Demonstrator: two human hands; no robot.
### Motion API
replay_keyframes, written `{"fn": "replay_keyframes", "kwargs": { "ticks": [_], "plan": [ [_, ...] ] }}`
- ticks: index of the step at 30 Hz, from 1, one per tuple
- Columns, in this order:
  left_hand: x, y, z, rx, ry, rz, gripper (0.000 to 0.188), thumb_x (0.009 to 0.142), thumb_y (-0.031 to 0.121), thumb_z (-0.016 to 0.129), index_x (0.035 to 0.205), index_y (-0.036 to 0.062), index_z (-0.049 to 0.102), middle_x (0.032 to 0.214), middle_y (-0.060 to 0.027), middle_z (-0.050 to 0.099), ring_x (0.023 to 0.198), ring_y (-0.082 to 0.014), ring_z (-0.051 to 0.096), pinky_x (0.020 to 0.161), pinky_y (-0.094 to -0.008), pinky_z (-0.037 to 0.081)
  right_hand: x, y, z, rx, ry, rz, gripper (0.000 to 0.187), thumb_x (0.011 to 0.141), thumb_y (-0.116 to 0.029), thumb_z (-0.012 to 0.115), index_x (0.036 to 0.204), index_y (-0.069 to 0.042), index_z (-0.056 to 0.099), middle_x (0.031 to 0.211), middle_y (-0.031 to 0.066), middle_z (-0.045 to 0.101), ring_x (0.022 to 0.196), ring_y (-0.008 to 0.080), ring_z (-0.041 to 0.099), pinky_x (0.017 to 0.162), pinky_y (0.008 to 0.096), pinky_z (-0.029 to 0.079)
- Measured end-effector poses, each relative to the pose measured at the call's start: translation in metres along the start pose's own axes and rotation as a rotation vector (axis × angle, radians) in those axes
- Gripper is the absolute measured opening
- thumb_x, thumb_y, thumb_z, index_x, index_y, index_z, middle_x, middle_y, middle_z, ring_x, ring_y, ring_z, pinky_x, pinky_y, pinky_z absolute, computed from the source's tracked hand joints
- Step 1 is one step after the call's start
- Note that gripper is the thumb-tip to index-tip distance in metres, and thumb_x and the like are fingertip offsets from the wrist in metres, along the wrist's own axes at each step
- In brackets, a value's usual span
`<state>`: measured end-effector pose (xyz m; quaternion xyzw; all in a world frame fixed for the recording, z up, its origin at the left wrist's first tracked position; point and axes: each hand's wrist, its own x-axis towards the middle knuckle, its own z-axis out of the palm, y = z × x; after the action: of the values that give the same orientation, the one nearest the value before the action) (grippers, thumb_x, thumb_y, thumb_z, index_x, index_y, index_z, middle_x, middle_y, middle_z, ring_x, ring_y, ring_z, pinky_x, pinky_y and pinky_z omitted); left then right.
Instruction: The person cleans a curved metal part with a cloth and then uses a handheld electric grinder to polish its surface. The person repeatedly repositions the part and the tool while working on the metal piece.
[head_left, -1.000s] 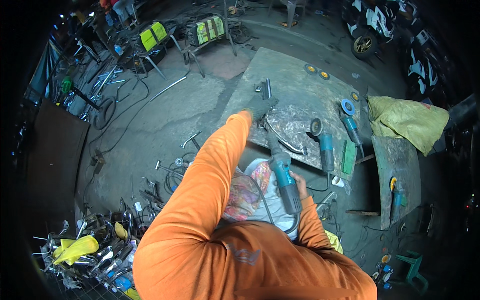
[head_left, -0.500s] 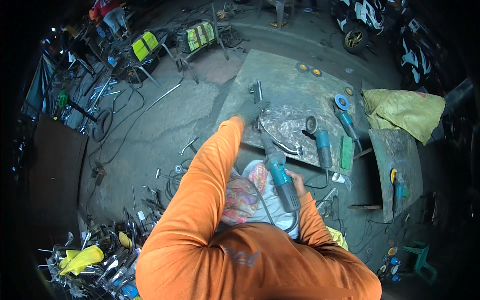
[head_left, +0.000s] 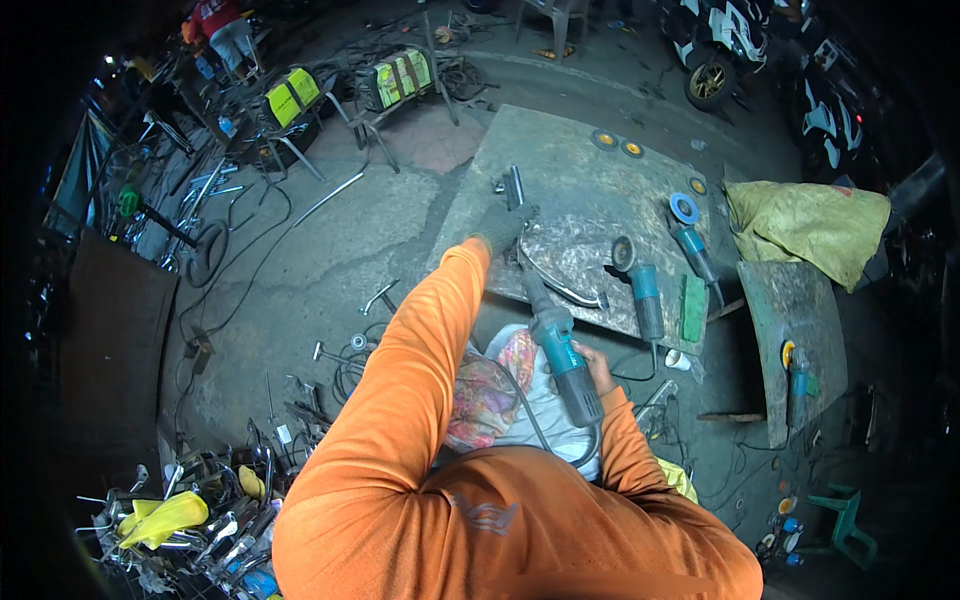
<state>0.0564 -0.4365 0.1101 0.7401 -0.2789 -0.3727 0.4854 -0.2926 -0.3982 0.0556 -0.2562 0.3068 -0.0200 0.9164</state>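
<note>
My gloved left hand (head_left: 503, 226) is closed around a short metal tube (head_left: 515, 185) with a side piece, over the near left part of the board (head_left: 560, 140). Beside that hand a bent chrome pipe (head_left: 565, 287) curves along the board. A teal and grey die grinder (head_left: 562, 350) lies slantwise over my lap, its narrow nose pointing up to the tube. My bare right hand (head_left: 597, 366) grips the grinder's body from the right side; some fingers are hidden beneath it. The exact contact between nose and tube is hard to see.
On the board rest two angle grinders, one (head_left: 646, 300) near and one (head_left: 694, 245) farther right, plus a green block (head_left: 692, 308). A yellow sack (head_left: 805, 225) lies to the right. Metal parts (head_left: 225, 540) pile up at lower left. A cord (head_left: 525, 405) crosses my lap.
The tube in my left hand has tilted slightly to the left. My right hand and the die grinder stay nearly in place.
</note>
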Motion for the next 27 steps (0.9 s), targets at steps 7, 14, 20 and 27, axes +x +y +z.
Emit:
{"fn": "replay_keyframes", "kwargs": {
  "ticks": [7, 14, 20, 27],
  "plan": [
    [0.01, -0.011, 0.002, -0.044, -0.001, 0.008, 0.05, 0.089, 0.051, 0.072, 0.09, 0.0014, 0.071, 0.073, -0.0063, 0.063, 0.062, -0.0165, 0.058, 0.056, -0.0341, 0.045, 0.007, 0.002, -0.014, 0.014, -0.055, 0.02, 0.053, 0.102, -0.043, 0.049, 0.14, -0.006, 0.051, 0.106, 0.0279, 0.07, 0.078, 0.0381, 0.073, 0.067, 0.0496, 0.062],
    [0.019, -0.022, 0.002, 0.008, 0.058, 0.021, 0.051, 0.087, 0.053, 0.074, 0.09, 0.0021, 0.071, 0.074, -0.0065, 0.063, 0.062, -0.0166, 0.059, 0.056, -0.0334, 0.045, 0.007, -0.001, -0.012, 0.014, -0.022, 0.038, 0.052, 0.102, -0.043, 0.049, 0.139, -0.007, 0.05, 0.106, 0.0277, 0.07, 0.078, 0.0391, 0.073, 0.066, 0.0499, 0.062],
    [0.011, -0.017, 0.001, -0.008, 0.035, 0.019, 0.055, 0.087, 0.056, 0.073, 0.092, 0.0008, 0.072, 0.077, -0.0081, 0.065, 0.065, -0.0182, 0.061, 0.059, -0.0342, 0.047, 0.004, 0.0, -0.006, 0.052, -0.066, 0.037, 0.053, 0.101, -0.043, 0.05, 0.139, -0.006, 0.051, 0.104, 0.027, 0.07, 0.078, 0.0382, 0.073, 0.067, 0.05, 0.062],
    [-0.003, 0.002, -0.001, -0.001, 0.017, 0.029, 0.061, 0.088, 0.055, 0.072, 0.1, -0.0043, 0.071, 0.085, -0.0124, 0.069, 0.074, -0.0221, 0.066, 0.066, -0.0376, 0.051, -0.009, 0.005, 0.005, 0.032, -0.021, -0.002, 0.054, 0.101, -0.044, 0.051, 0.135, -0.002, 0.054, 0.104, 0.0257, 0.071, 0.076, 0.0362, 0.072, 0.065, 0.047, 0.061]
  ]
}}
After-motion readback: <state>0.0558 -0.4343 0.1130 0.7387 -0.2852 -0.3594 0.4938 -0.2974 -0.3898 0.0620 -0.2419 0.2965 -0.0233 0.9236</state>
